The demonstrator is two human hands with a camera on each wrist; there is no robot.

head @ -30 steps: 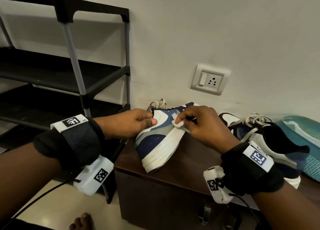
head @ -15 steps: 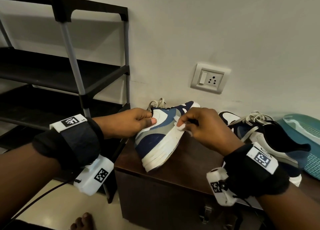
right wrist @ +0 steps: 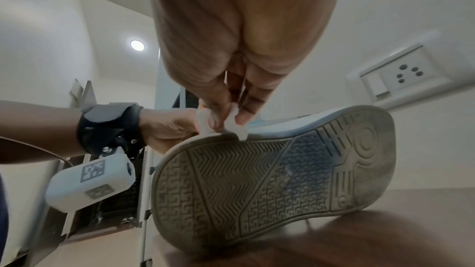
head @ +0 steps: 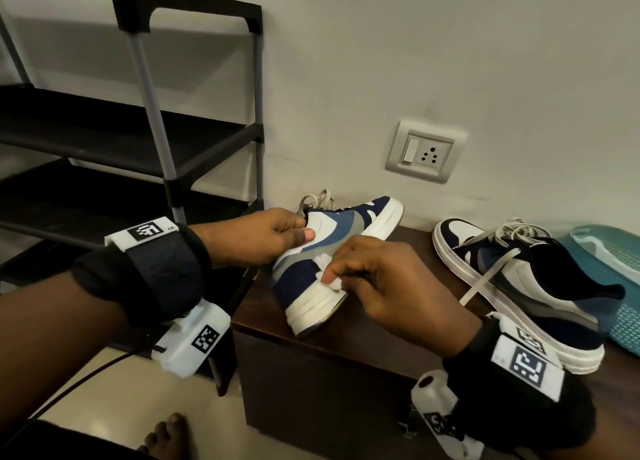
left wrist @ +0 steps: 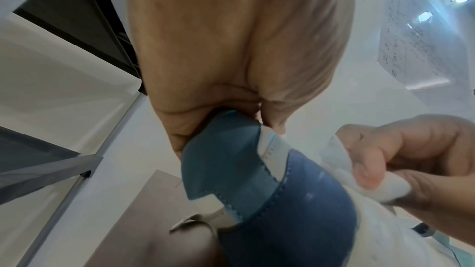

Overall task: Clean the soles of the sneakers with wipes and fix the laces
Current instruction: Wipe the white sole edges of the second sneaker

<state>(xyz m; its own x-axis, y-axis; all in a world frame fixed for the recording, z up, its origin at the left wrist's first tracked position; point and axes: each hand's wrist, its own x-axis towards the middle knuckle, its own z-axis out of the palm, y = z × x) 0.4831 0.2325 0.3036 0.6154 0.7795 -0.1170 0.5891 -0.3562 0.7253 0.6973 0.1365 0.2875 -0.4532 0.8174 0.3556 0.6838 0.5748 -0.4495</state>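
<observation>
White wipe (head: 329, 279), wadded small, is being pinched between thumb and fingertips of the right hand (head: 388, 286) and is pressing on the sidewall of the held sneaker (head: 332, 252), close to the heel end.

Sneaker is tipping on its side on the brown cabinet (head: 363, 324), heel at about 7 o'clock and toe at about 1 o'clock in the head view; tread (right wrist: 270, 176) is facing the right wrist and is looking grey with dirt.

Left hand (head: 263, 238) is gripping the collar at the heel, thumb lying on the white side panel, fingers curling inside.

Long axis is running away from the wipe toward 1 o'clock, so any stroke along the sole edge likely travels that way; right hand is the nearer one to the sole.

Second sneaker (head: 519, 286) is sitting upright at 3 o'clock, apart, laces (head: 491, 272) trailing loose.
</observation>
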